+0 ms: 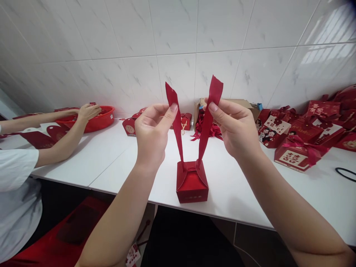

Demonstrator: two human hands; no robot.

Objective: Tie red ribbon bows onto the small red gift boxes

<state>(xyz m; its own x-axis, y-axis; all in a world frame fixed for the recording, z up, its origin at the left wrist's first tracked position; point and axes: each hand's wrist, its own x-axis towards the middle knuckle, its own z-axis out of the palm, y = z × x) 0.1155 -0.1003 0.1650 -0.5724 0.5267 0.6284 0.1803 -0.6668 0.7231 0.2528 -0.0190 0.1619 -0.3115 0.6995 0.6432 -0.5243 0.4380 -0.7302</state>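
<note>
A small red gift box (192, 187) sits on the white table near its front edge. From its folded top rises a dark red ribbon (205, 139), its two tails pulled up and spread in a V. Thumb and fingers of my left hand (154, 129) pinch the left tail near its end. My right hand (233, 124) pinches the right tail at about the same height, with the tip sticking up above the thumb. The ribbon is untied above the box, and both hands are raised clear of the table.
At left, a co-worker's hands (88, 111) reach over a red plastic basin (101, 119). A cardboard box (241, 104) with red ribbons stands against the tiled wall. Several red gift boxes (294, 157) are piled at right, near a black loop (346, 173).
</note>
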